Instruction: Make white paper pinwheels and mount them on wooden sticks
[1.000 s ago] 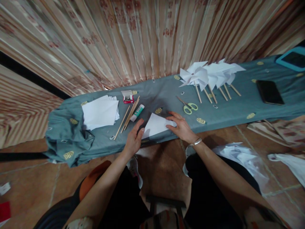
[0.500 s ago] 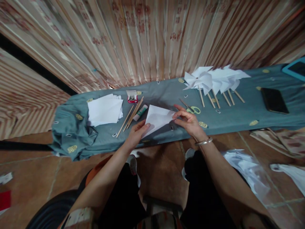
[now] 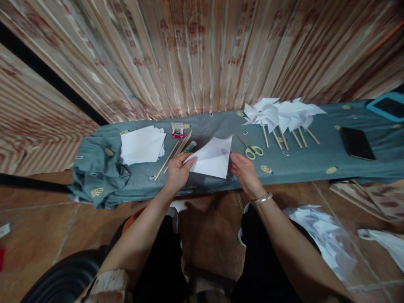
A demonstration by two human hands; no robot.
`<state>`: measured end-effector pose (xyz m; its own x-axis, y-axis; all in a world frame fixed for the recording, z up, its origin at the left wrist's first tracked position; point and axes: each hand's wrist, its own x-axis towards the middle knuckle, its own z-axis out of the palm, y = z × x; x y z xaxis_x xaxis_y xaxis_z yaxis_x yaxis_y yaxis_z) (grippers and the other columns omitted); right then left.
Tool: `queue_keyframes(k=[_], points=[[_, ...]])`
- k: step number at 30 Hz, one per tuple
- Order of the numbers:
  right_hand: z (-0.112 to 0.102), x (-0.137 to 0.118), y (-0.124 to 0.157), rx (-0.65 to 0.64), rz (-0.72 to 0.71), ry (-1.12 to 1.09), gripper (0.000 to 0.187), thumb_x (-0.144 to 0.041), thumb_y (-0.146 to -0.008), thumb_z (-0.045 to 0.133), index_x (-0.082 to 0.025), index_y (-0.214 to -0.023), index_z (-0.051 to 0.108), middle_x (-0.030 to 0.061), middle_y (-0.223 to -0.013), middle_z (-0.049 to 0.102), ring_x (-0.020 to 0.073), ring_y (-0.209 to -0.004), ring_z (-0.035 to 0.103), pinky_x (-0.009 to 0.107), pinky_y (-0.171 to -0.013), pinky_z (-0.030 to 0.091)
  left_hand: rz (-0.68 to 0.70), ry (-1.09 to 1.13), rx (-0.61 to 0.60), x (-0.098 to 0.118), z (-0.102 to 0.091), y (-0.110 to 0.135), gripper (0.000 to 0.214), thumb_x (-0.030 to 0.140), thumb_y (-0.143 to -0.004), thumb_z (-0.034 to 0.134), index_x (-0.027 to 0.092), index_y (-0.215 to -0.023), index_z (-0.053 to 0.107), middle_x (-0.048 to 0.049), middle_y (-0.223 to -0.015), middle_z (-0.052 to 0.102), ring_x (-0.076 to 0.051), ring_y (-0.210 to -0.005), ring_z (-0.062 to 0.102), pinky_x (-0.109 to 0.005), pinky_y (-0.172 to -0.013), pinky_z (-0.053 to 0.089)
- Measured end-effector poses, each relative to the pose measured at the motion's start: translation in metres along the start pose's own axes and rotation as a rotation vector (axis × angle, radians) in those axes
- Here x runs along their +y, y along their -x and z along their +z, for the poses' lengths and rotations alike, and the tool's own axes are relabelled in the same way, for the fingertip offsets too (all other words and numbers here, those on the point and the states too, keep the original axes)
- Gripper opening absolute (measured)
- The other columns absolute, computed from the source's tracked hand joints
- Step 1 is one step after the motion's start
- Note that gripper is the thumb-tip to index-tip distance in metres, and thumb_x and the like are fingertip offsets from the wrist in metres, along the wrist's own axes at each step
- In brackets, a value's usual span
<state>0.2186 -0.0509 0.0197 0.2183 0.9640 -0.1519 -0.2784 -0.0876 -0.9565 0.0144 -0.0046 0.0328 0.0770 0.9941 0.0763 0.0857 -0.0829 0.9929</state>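
Observation:
A white sheet of paper (image 3: 212,158) is held up off the teal-covered bench (image 3: 303,162) between both hands. My left hand (image 3: 177,170) pinches its left corner. My right hand (image 3: 244,172) grips its right edge, a bracelet on that wrist. The sheet hangs tilted just above the bench's front edge. Yellow-handled scissors (image 3: 251,148) lie just beyond my right hand. Wooden sticks (image 3: 174,153) and a glue stick (image 3: 190,146) lie beyond my left hand.
A stack of white paper squares (image 3: 142,145) and a small red box (image 3: 177,132) lie to the left. Several finished paper pinwheels on sticks (image 3: 279,114) lie at the right, then a black phone (image 3: 357,143) and a blue-cased tablet (image 3: 387,106). Paper scraps (image 3: 325,235) litter the tiled floor.
The folded paper lay flat under both hands a second ago. Both hands have lifted it off the bench and opened it out into a wider sheet.

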Motion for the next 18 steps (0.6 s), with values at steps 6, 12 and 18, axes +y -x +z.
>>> queue_keyframes(k=[6,12,18], points=[[0.017,0.010,0.002,0.040,-0.059,0.039,0.037,-0.051,-0.061,0.080,-0.019,-0.079,0.072,0.0009,-0.077,0.074,0.0161,-0.065,0.064,0.030,-0.063,0.051,0.048,-0.059,-0.055,0.008,0.008,0.007,0.024,0.035,-0.073,0.067,0.015,-0.084,0.075,-0.0015,-0.073,0.071,-0.016,-0.066,0.060,-0.025,-0.061,0.046],[0.012,0.014,-0.006,0.083,-0.215,0.327,0.028,-0.045,-0.066,0.076,-0.019,-0.075,0.074,-0.0004,-0.068,0.072,0.0154,-0.059,0.059,0.029,-0.057,0.047,0.006,-0.027,-0.164,0.007,0.006,0.006,0.028,0.038,-0.073,0.067,0.015,-0.087,0.074,-0.0024,-0.074,0.071,-0.016,-0.064,0.060,-0.026,-0.058,0.046],[0.017,0.007,-0.003,0.037,-0.075,0.035,0.035,-0.049,-0.063,0.079,-0.019,-0.080,0.073,0.0015,-0.077,0.076,0.0167,-0.064,0.065,0.031,-0.062,0.052,0.000,-0.046,-0.111,0.007,-0.001,0.004,0.029,0.043,-0.073,0.067,0.016,-0.063,0.068,0.0003,-0.056,0.059,-0.014,-0.052,0.049,-0.025,-0.050,0.039]])
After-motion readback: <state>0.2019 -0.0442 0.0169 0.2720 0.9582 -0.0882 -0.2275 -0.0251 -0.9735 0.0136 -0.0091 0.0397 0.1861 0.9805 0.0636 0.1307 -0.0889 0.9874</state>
